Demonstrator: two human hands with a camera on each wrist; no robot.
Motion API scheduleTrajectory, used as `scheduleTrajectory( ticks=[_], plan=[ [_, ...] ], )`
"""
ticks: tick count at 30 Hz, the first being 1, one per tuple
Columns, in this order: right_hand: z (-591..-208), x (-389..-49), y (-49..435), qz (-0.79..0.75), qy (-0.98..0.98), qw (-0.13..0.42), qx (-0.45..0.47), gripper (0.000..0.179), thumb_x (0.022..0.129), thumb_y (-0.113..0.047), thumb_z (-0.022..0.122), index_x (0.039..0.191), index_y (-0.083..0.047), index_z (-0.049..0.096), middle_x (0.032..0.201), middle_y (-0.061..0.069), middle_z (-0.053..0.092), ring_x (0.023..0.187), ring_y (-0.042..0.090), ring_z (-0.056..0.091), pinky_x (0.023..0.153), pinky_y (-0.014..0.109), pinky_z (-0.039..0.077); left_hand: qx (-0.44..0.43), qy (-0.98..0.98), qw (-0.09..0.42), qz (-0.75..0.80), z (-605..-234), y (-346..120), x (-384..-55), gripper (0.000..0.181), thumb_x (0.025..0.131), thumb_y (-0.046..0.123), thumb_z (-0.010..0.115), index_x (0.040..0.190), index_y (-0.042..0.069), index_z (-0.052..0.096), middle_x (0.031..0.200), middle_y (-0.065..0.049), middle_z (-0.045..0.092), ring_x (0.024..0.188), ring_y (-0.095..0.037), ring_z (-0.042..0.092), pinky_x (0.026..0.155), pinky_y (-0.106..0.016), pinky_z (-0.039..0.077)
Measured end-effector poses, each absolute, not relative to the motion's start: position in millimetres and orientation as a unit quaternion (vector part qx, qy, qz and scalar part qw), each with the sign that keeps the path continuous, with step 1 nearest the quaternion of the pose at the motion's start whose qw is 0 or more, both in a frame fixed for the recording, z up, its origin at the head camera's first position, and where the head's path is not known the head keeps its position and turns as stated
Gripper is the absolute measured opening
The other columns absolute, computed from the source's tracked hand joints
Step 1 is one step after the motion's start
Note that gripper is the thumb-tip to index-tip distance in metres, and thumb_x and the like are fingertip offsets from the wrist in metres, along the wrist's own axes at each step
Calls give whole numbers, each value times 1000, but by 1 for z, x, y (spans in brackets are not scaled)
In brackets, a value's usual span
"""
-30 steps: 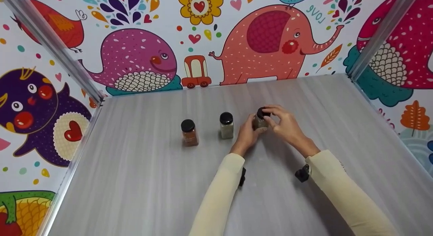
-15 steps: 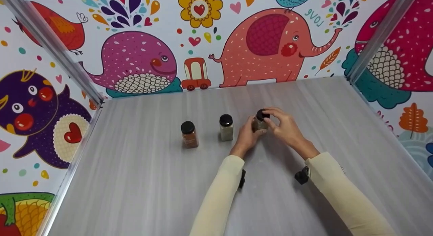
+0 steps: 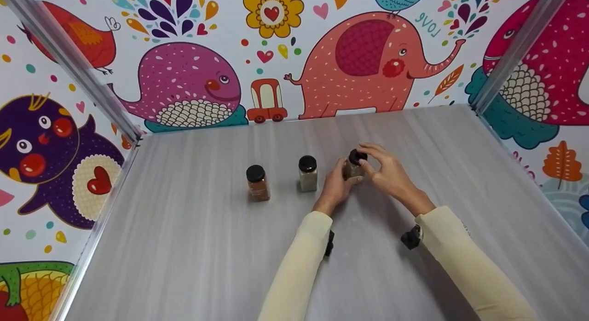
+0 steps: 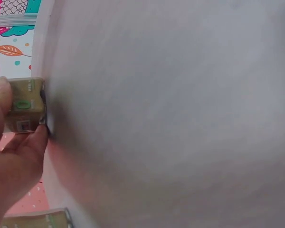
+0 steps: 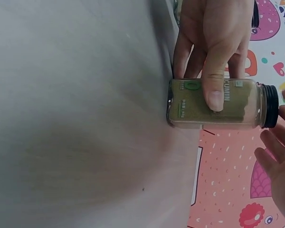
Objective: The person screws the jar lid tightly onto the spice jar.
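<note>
My left hand (image 3: 337,186) grips a glass spice jar (image 5: 213,104) of brownish-green powder labelled "CUMIN", its thumb lying across the side. The jar stands upright on the table, its base at the tabletop. At its black lid (image 3: 357,157), my right hand (image 3: 389,171) holds thumb and fingertips round the edge, other fingers spread beside it. Just left of my left hand stands a second jar (image 3: 308,176) of greenish powder with a black lid. Farther left is a third jar (image 3: 259,185), with reddish-brown contents and a black lid.
The grey wood-grain table (image 3: 184,247) meets a back wall (image 3: 276,54) printed with cartoon animals. Patterned side panels and metal posts (image 3: 520,49) bound it left and right. Black wrist cameras (image 3: 411,238) hang under the cream sleeves.
My right fingers have shifted slightly on the lid, the upper ones lifting a little. My left hand and the jars stay in place; the head view has tilted slightly.
</note>
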State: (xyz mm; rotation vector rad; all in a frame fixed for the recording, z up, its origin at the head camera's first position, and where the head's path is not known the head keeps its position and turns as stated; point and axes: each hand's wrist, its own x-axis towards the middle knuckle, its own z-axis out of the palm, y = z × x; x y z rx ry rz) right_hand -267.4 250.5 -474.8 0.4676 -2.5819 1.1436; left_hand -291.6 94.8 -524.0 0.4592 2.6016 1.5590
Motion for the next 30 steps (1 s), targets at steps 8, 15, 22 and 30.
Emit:
scheduleTrajectory(
  ticks=[8,15,22,30],
  plan=[
    [-479,-271,251,411,-881,163,168,29,96,-14,68,123,-3,69,129,16,66,119,31,63,100,52,50,154,849,28,504,-526,94,-291,47,94,20,70,137,13,51,132,-14,66,123,-26,62,105,-41,49],
    [-478,-269,251,417,-880,157,164,35,97,-17,68,129,-3,66,140,16,60,131,32,57,108,54,45,158,841,27,517,-525,94,-290,47,95,20,69,137,12,50,133,-14,65,124,-26,62,105,-41,49],
    [-481,-271,252,418,-880,151,167,32,97,-12,66,128,-5,67,135,14,63,126,30,60,104,51,49,166,839,13,518,-528,94,-292,45,93,19,71,133,10,52,130,-15,66,121,-26,63,103,-40,50],
    [-479,-271,253,410,-883,153,168,36,96,-17,68,130,-4,65,136,14,61,128,30,58,107,52,47,161,839,25,520,-526,95,-292,46,94,19,70,135,11,51,133,-14,65,123,-25,62,104,-40,49]
  ],
)
